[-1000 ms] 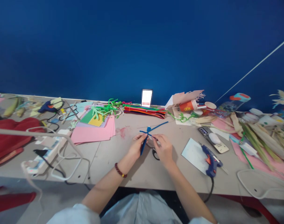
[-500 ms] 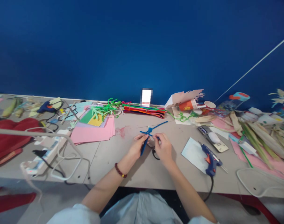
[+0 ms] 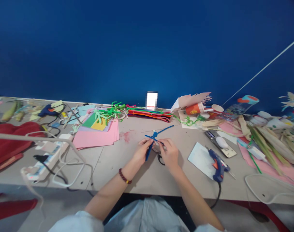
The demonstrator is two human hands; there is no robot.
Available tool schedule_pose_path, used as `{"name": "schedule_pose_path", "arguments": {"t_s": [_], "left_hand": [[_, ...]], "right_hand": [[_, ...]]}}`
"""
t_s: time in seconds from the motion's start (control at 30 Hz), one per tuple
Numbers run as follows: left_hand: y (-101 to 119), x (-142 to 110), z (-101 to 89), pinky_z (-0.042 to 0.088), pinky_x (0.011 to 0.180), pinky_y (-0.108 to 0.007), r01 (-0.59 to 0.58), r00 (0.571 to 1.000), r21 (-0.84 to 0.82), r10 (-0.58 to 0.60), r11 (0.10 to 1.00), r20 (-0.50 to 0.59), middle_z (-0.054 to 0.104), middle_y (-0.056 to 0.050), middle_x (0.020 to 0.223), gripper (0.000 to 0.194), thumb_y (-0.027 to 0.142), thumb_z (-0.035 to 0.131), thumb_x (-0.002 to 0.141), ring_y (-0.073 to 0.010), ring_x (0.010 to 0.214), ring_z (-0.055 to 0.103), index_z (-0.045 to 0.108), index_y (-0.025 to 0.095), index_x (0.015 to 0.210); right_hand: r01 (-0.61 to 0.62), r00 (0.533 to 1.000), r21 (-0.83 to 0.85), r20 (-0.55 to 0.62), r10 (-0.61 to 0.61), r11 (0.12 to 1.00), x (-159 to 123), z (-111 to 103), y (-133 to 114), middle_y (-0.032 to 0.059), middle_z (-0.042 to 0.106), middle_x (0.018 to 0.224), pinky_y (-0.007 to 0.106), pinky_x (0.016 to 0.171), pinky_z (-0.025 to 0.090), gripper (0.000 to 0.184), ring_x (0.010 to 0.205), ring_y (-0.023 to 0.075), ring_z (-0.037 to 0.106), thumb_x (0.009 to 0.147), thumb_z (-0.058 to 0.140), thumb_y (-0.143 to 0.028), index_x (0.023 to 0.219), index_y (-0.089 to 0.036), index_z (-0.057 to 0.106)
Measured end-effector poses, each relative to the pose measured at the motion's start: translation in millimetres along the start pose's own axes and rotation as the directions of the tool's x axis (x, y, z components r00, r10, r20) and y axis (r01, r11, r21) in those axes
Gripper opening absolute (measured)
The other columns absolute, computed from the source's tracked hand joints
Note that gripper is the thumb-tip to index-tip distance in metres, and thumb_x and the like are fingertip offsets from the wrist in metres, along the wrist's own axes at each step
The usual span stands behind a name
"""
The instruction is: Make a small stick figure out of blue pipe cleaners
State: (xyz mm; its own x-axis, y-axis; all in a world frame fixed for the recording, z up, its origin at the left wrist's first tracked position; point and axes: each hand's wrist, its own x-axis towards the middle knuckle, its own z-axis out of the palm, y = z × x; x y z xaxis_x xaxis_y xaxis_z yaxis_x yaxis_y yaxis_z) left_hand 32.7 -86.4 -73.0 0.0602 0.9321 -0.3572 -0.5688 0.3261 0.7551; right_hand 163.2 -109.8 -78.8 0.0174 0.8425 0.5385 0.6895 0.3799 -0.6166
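Between my hands is a small figure of blue pipe cleaners, with a rounded knot on top, thin arms sticking out and a bundled lower part hanging down. My left hand pinches it around the middle. My right hand is closed, thumb against fingers, on a blue pipe cleaner end at the figure's right side. Beneath my right hand, a black loop, perhaps a scissors handle, lies on the table, partly hidden. A longer blue strand points up and right from the knot.
Colourful pipe cleaners lie along the blue wall. Pink paper sheets and a white power strip are at left. At right are a glue gun beside a pale blue card, a phone, paper cups and dried husks.
Almost nothing differs. Both hands keep their hold on the blue figure, and the fingers of my right hand have shifted very slightly.
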Motion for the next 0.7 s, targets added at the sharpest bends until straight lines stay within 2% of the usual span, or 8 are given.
{"name": "schedule_pose_path", "arguments": {"t_s": [0.1, 0.3, 0.4, 0.47, 0.57, 0.63, 0.7], "left_hand": [[0, -1, 0.4, 0.045, 0.059, -0.022, 0.003, 1.000, 0.009, -0.003, 1.000, 0.007, 0.066, -0.002, 0.060, 0.025, 0.025, 0.082, 0.051, -0.0109, 0.059, 0.059, 0.066, 0.012, 0.065], [0, -3, 2.2, 0.043, 0.057, -0.021, 0.039, 0.999, 0.031, -0.039, 0.999, 0.003, 0.065, -0.002, 0.057, 0.027, 0.026, 0.083, 0.049, -0.0087, 0.053, 0.056, 0.064, 0.012, 0.062], [1, -3, 3.1, 0.043, 0.056, -0.021, 0.038, 0.999, 0.034, -0.038, 0.999, -0.010, 0.065, -0.002, 0.057, 0.028, 0.027, 0.083, 0.048, -0.0088, 0.053, 0.056, 0.064, 0.012, 0.062], [2, -3, 2.9, 0.044, 0.056, -0.021, 0.030, 0.999, 0.023, -0.030, 0.999, -0.013, 0.066, -0.002, 0.060, 0.028, 0.027, 0.083, 0.048, -0.0096, 0.056, 0.058, 0.064, 0.012, 0.063], [1, -1, 1.1, 0.044, 0.056, -0.021, 0.019, 0.999, 0.015, -0.018, 1.000, -0.041, 0.067, -0.002, 0.063, 0.028, 0.027, 0.083, 0.048, -0.0104, 0.058, 0.059, 0.065, 0.013, 0.065], [0, 1, -0.6, 0.044, 0.056, -0.021, 0.015, 0.998, 0.016, -0.014, 1.000, -0.066, 0.067, -0.002, 0.064, 0.029, 0.027, 0.082, 0.049, -0.0104, 0.059, 0.059, 0.065, 0.013, 0.066], [-1, 3, -2.2, 0.045, 0.057, -0.021, 0.014, 0.996, 0.007, -0.013, 1.000, -0.083, 0.066, -0.002, 0.063, 0.029, 0.027, 0.082, 0.049, -0.0105, 0.059, 0.059, 0.065, 0.013, 0.066]], "right_hand": [[-0.040, 0.999, 0.065, -0.025, 0.041, 0.997, 1, 0, -3, 0.0054, 0.065, 0.082, 0.030, 0.073, 0.047, 0.015, 0.080, 0.0183, 0.060, 0.088, 0.050, -0.025, 0.085, -0.021, 0.064], [-0.240, 0.969, 0.266, 0.011, 0.246, 0.934, 4, 1, -6, 0.0020, 0.061, 0.073, 0.026, 0.063, 0.045, 0.017, 0.067, 0.0147, 0.056, 0.083, 0.054, -0.032, 0.075, -0.019, 0.062], [-0.303, 0.952, 0.338, 0.060, 0.301, 0.891, 4, 2, -3, 0.0014, 0.061, 0.072, 0.026, 0.065, 0.045, 0.020, 0.068, 0.0150, 0.056, 0.082, 0.055, -0.035, 0.074, -0.019, 0.062], [-0.297, 0.953, 0.376, 0.061, 0.296, 0.878, 5, 1, -1, 0.0026, 0.063, 0.077, 0.027, 0.069, 0.046, 0.019, 0.073, 0.0160, 0.058, 0.084, 0.053, -0.034, 0.077, -0.019, 0.063], [-0.222, 0.959, 0.353, -0.087, 0.268, 0.909, 6, -4, 3, 0.0056, 0.064, 0.091, 0.032, 0.081, 0.046, 0.018, 0.088, 0.0184, 0.059, 0.085, 0.048, -0.027, 0.089, -0.019, 0.064], [-0.160, 0.947, 0.249, -0.234, 0.220, 0.955, 7, -7, 5, 0.0069, 0.062, 0.096, 0.036, 0.088, 0.044, 0.019, 0.095, 0.0199, 0.057, 0.084, 0.047, -0.023, 0.093, -0.019, 0.063], [-0.092, 0.943, 0.095, -0.312, 0.117, 0.991, 7, -10, 6, 0.0072, 0.061, 0.095, 0.040, 0.091, 0.042, 0.019, 0.097, 0.0210, 0.056, 0.083, 0.047, -0.020, 0.093, -0.020, 0.064]]}}
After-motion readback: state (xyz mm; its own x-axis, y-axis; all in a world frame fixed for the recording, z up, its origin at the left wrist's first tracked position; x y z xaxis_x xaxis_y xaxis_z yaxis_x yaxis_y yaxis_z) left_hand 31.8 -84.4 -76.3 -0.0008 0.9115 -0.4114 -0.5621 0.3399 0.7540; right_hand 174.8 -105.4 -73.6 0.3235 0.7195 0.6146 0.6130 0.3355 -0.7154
